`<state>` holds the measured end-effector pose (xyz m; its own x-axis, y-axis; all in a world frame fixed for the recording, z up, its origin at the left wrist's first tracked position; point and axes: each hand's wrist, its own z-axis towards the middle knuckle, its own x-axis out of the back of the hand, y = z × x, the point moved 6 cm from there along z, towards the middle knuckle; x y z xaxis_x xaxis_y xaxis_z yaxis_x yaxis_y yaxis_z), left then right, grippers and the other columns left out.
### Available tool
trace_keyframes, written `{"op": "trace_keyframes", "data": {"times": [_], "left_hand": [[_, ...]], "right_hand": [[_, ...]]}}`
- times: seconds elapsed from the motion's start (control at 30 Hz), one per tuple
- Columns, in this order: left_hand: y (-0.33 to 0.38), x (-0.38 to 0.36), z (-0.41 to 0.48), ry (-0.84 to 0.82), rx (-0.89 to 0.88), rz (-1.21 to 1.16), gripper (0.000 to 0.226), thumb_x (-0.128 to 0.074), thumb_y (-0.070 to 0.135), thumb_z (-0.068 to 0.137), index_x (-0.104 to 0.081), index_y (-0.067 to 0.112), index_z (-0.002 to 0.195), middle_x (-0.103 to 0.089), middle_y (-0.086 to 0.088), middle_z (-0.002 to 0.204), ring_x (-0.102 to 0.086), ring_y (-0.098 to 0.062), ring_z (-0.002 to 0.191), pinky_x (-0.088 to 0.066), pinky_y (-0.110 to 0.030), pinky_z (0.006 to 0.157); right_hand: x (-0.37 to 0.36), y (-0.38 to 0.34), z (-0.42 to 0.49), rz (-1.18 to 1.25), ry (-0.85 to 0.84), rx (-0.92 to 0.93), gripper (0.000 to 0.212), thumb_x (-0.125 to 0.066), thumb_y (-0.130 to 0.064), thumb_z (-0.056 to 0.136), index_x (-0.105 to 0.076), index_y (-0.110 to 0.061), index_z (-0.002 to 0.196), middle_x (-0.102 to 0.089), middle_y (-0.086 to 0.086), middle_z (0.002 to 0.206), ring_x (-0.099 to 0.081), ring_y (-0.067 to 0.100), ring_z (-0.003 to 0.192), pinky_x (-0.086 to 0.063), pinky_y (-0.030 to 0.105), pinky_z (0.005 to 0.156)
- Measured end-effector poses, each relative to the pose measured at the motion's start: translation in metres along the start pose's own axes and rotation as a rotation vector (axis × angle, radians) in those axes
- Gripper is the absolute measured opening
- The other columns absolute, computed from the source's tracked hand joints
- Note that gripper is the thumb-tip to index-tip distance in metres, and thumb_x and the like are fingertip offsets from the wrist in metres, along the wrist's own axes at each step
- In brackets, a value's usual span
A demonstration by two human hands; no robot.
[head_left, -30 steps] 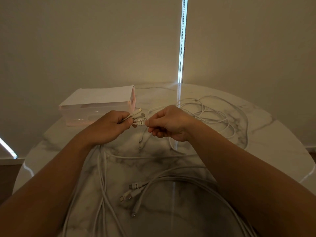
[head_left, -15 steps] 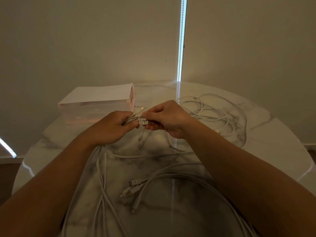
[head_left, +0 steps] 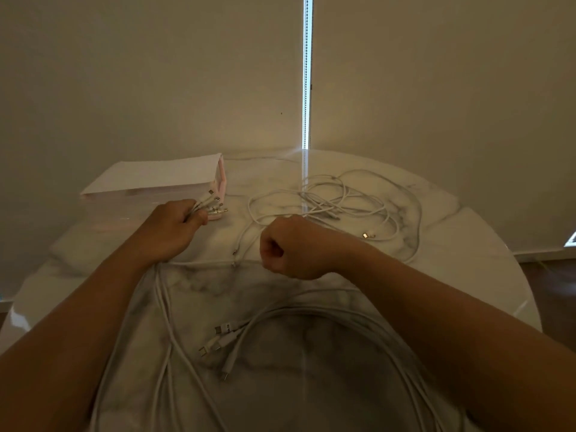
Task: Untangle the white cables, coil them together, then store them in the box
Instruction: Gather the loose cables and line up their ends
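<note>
Two hands work over the round marble worktop (head_left: 467, 232). Left hand (head_left: 170, 227) clamps a bunch of white cable ends (head_left: 212, 205) beside the closed pale pink box (head_left: 149, 182). Right hand (head_left: 290, 247) is fisted on a strand, loose white cables (head_left: 343, 198) sprawling behind.

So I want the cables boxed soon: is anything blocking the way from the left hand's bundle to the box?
Nothing visible. The left hand grips the plug ends right beside the box. But the box's lid looks closed, and loose cables still sprawl at right.
</note>
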<state>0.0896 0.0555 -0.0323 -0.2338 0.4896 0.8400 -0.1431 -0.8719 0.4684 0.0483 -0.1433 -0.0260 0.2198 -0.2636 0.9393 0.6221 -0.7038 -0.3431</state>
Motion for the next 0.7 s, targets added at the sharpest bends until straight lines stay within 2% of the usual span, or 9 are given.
{"op": "trace_keyframes", "data": {"times": [0.1,0.2,0.37,0.43,0.53,0.57,0.6,0.7], "left_hand": [[-0.006,-0.003,0.001,-0.046,0.007,0.002,0.024,-0.049,0.023,0.100,-0.063,0.019,0.080,-0.053,-0.002,0.065,-0.048,-0.014,0.062,-0.030,-0.029,0.054],[-0.010,-0.007,0.001,-0.077,0.009,0.006,0.025,-0.050,0.021,0.099,-0.062,0.021,0.077,-0.052,-0.001,0.065,-0.047,-0.014,0.061,-0.030,-0.028,0.054],[-0.006,-0.012,0.002,-0.093,-0.007,0.006,0.025,-0.051,0.020,0.098,-0.062,0.022,0.076,-0.053,0.005,0.067,-0.048,-0.011,0.063,-0.033,-0.026,0.056],[-0.005,-0.012,0.002,-0.085,-0.011,0.007,0.024,-0.052,0.020,0.098,-0.062,0.021,0.077,-0.053,0.007,0.066,-0.048,-0.012,0.063,-0.033,-0.028,0.056],[-0.007,-0.011,0.003,-0.066,-0.013,0.011,0.022,-0.052,0.021,0.098,-0.063,0.019,0.079,-0.052,0.008,0.067,-0.049,-0.019,0.069,-0.028,-0.031,0.062],[-0.008,-0.010,0.003,-0.061,-0.012,0.011,0.022,-0.052,0.021,0.098,-0.063,0.019,0.079,-0.053,0.006,0.068,-0.050,-0.020,0.071,-0.028,-0.030,0.064],[-0.009,-0.009,0.002,-0.059,-0.010,0.013,0.022,-0.052,0.021,0.098,-0.063,0.019,0.080,-0.053,0.003,0.069,-0.050,-0.021,0.073,-0.029,-0.030,0.064],[-0.013,-0.009,0.002,-0.060,-0.011,0.021,0.021,-0.052,0.022,0.098,-0.063,0.019,0.080,-0.057,-0.006,0.077,-0.051,-0.024,0.074,-0.030,-0.030,0.065]], "right_hand": [[0.007,0.002,-0.014,0.016,-0.098,-0.027,0.019,-0.059,-0.020,0.092,-0.072,-0.008,0.085,-0.073,-0.002,0.074,-0.064,0.007,0.066,-0.049,0.020,0.069],[0.010,0.004,-0.035,-0.081,-0.177,-0.003,0.012,-0.066,-0.025,0.087,-0.074,-0.016,0.083,-0.071,-0.008,0.073,-0.062,0.004,0.066,-0.050,0.020,0.071],[0.020,-0.024,-0.061,-0.065,-0.044,0.172,0.010,-0.067,-0.022,0.088,-0.076,-0.021,0.091,-0.062,-0.018,0.074,-0.057,-0.004,0.066,-0.042,0.006,0.068],[0.022,-0.040,-0.068,-0.014,-0.034,0.240,0.011,-0.067,-0.025,0.089,-0.077,-0.021,0.094,-0.065,-0.017,0.076,-0.061,-0.003,0.070,-0.044,0.007,0.069],[0.007,-0.060,-0.080,0.039,-0.239,0.292,0.024,-0.066,-0.035,0.091,-0.072,-0.025,0.112,-0.069,-0.014,0.082,-0.063,-0.001,0.077,-0.050,0.014,0.077],[0.002,-0.061,-0.084,0.025,-0.293,0.290,0.025,-0.066,-0.036,0.091,-0.071,-0.025,0.112,-0.067,-0.015,0.079,-0.063,-0.002,0.076,-0.050,0.015,0.078],[-0.002,-0.060,-0.087,-0.007,-0.307,0.278,0.021,-0.067,-0.037,0.090,-0.072,-0.026,0.107,-0.064,-0.017,0.075,-0.061,-0.002,0.074,-0.050,0.016,0.078],[-0.004,-0.044,-0.094,-0.114,-0.210,0.198,0.008,-0.067,-0.041,0.088,-0.066,-0.033,0.086,-0.051,-0.021,0.071,-0.051,-0.006,0.071,-0.050,0.024,0.083]]}}
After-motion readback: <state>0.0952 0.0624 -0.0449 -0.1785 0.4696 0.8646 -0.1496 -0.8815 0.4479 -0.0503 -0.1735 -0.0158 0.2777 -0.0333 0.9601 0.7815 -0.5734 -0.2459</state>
